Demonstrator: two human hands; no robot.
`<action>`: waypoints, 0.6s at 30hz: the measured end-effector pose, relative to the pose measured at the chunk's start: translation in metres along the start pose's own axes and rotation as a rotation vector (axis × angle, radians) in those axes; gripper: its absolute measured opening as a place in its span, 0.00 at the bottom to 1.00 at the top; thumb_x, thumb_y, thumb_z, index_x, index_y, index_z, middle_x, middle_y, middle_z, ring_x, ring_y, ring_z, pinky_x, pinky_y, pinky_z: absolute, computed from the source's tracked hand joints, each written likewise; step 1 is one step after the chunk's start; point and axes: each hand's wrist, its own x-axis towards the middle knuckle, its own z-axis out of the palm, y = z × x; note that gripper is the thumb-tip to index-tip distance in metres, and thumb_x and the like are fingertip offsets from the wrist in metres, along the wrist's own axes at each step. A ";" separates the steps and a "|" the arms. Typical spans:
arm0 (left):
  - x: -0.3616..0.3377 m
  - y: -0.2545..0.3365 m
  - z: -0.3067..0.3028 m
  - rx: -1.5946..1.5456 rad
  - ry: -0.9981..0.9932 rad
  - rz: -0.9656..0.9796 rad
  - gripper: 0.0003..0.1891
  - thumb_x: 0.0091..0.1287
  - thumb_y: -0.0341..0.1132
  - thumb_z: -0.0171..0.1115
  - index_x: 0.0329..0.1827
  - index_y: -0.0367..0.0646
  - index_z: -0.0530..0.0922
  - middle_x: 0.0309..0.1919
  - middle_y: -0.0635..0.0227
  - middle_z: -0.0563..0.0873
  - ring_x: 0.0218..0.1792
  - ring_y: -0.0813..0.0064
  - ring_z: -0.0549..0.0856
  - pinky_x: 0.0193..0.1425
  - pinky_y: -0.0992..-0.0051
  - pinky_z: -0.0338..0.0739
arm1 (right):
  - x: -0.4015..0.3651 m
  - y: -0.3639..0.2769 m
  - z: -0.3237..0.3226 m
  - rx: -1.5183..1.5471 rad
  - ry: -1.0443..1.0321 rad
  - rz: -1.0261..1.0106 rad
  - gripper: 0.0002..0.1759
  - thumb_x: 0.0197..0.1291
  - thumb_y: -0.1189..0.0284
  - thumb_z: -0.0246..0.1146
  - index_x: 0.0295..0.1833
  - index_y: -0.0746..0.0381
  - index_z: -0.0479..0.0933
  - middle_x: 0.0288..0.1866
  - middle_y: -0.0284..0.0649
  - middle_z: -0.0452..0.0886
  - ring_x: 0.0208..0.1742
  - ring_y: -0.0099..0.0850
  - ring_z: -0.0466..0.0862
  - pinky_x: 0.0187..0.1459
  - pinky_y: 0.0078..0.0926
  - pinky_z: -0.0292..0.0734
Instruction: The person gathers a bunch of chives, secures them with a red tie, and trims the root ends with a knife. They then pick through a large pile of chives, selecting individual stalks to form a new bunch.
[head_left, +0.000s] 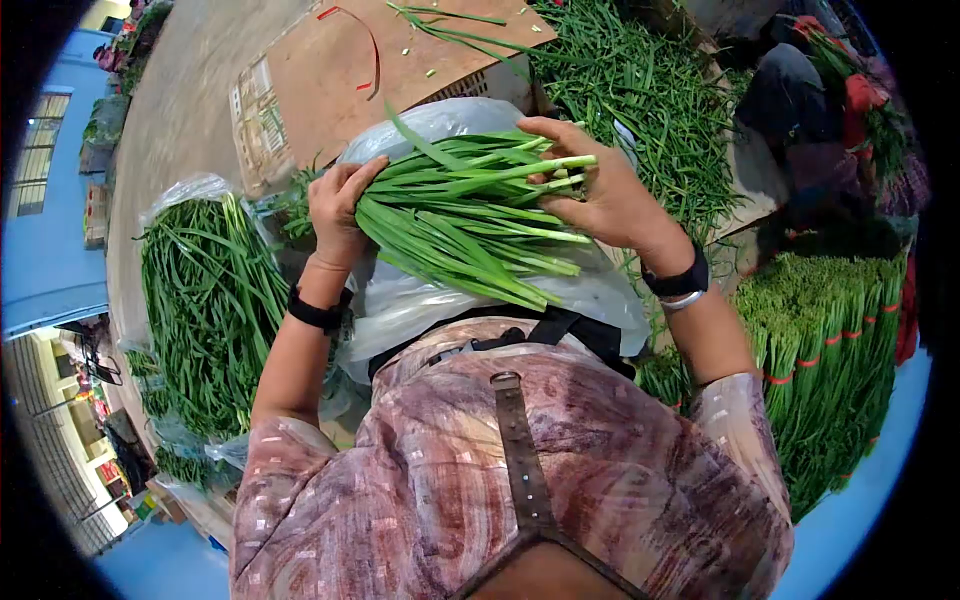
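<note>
A loose bunch of garlic chives [460,205] lies across my lap on a clear plastic sheet [590,300], its pale cut ends to the right and green leaves to the left. My left hand [343,208] is closed around the leafy side, thumb on top. At the stem ends, my right hand [610,195] curls its fingers and thumb about several pale stalks. Some stalks below lie outside its grasp. Both wrists wear black bands.
On the left stands a plastic bag full of chives [205,280]. Ahead are a cardboard sheet [330,90] with a few stalks and a heap of loose greens [640,100]. Tied bundles of flowering stems [820,340] stand at right, near another person [785,95].
</note>
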 end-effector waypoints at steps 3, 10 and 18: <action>0.006 0.006 -0.005 -0.045 -0.001 0.009 0.20 0.46 0.29 0.65 0.46 0.49 0.83 0.28 0.66 0.81 0.29 0.67 0.80 0.32 0.71 0.71 | 0.002 0.004 0.005 0.066 0.067 0.040 0.33 0.46 0.79 0.64 0.62 0.60 0.67 0.41 0.37 0.79 0.42 0.26 0.80 0.44 0.23 0.75; 0.004 0.003 -0.003 -0.056 -0.009 0.004 0.21 0.45 0.29 0.64 0.46 0.49 0.82 0.28 0.65 0.82 0.28 0.66 0.80 0.31 0.71 0.72 | 0.003 -0.003 0.001 0.271 0.020 0.146 0.40 0.43 0.78 0.66 0.66 0.60 0.64 0.41 0.30 0.76 0.40 0.19 0.75 0.46 0.18 0.72; 0.006 0.005 -0.006 -0.008 0.002 0.039 0.21 0.44 0.29 0.65 0.46 0.48 0.83 0.26 0.65 0.81 0.26 0.65 0.80 0.29 0.70 0.73 | -0.008 0.010 0.002 0.053 -0.064 0.058 0.45 0.43 0.79 0.66 0.71 0.57 0.57 0.62 0.40 0.71 0.47 0.30 0.79 0.53 0.29 0.75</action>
